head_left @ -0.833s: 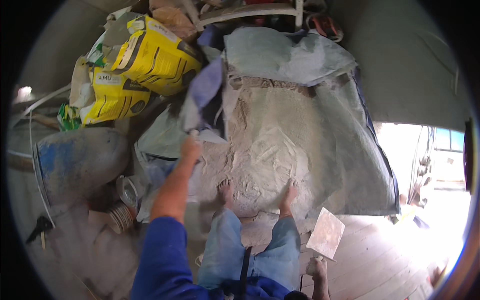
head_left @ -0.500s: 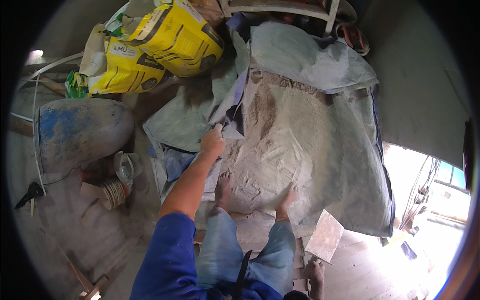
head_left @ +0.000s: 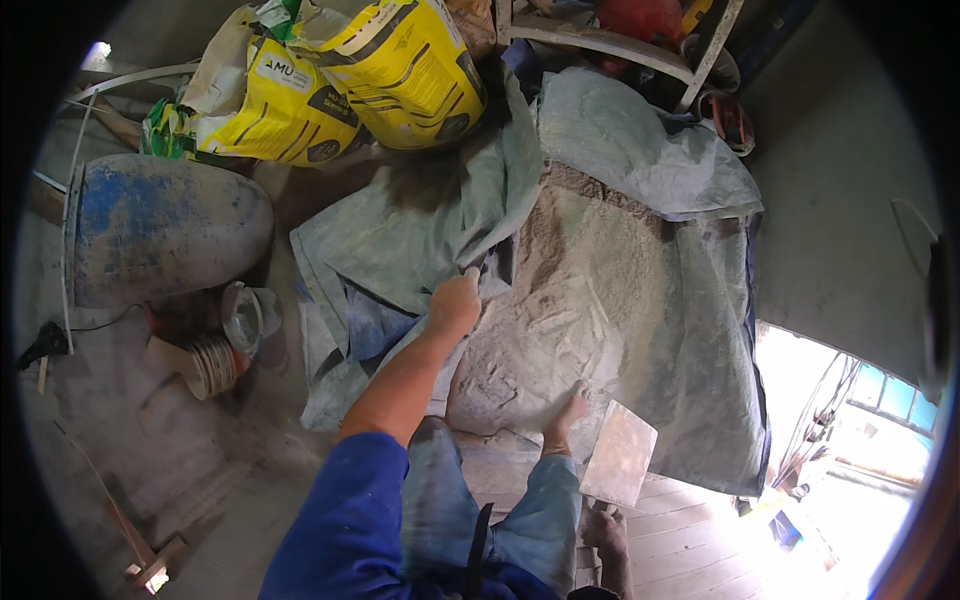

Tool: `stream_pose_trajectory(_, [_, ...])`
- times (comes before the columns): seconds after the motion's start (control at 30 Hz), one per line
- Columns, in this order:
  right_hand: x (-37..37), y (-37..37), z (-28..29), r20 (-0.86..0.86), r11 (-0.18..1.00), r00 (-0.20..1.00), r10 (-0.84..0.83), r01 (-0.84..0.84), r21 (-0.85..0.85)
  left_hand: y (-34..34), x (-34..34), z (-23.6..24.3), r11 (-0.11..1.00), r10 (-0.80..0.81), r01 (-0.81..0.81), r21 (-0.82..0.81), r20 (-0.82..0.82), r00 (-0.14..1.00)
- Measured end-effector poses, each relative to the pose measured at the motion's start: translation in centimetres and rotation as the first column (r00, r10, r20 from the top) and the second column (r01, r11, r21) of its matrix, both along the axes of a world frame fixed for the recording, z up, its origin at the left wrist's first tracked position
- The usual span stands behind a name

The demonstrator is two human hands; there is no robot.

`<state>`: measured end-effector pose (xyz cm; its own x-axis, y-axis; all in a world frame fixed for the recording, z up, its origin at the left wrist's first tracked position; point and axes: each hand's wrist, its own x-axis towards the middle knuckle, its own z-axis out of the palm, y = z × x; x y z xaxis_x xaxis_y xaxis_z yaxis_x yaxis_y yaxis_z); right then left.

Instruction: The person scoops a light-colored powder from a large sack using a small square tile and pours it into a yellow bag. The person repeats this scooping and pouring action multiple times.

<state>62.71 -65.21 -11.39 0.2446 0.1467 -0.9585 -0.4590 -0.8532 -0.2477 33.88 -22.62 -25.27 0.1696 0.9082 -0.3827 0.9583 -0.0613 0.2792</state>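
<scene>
My left hand is closed on the edge of a dusty grey tarp, at the left side of a heap of sandy powder. The tarp lies under and around the powder. Low on the right, my right hand is closed around the handle end of a flat, roughly rectangular trowel, its blade pointing away from me and dusted pale. The handle itself is mostly hidden. My bare right foot stands at the powder's near edge; my left foot is hidden behind my forearm.
Yellow sacks stand at the far left, above a blue-stained drum. Several stacked round pieces and a clear container sit below the drum. A pale frame crosses the far edge; a grey wall rises at right.
My left hand keeps its hold while the tarp flap beside it has folded further over. The trowel has come up and leftward in view, nearer my right foot. The whole view has shifted slightly.
</scene>
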Motion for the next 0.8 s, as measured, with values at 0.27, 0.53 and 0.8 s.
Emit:
stream_pose_trajectory(0.27, [1.8,-0.2,-0.1,-0.086,0.995,0.996,0.004,0.005,0.097,-10.1,2.3,1.5,0.991,-0.056,0.066,-0.114,0.089,0.994])
stream_pose_trajectory(0.53, [3.3,-3.8,-0.1,0.027,0.994,0.995,0.098,-0.096,-0.056,-12.0,1.9,6.5,0.977,0.025,-0.013,-0.214,0.054,0.998])
stream_pose_trajectory(0.8, [4.3,-6.2,3.4,0.009,0.997,0.999,-0.043,0.043,0.059,1.7,-4.1,19.0,0.986,0.044,-0.068,0.153,0.152,0.987])
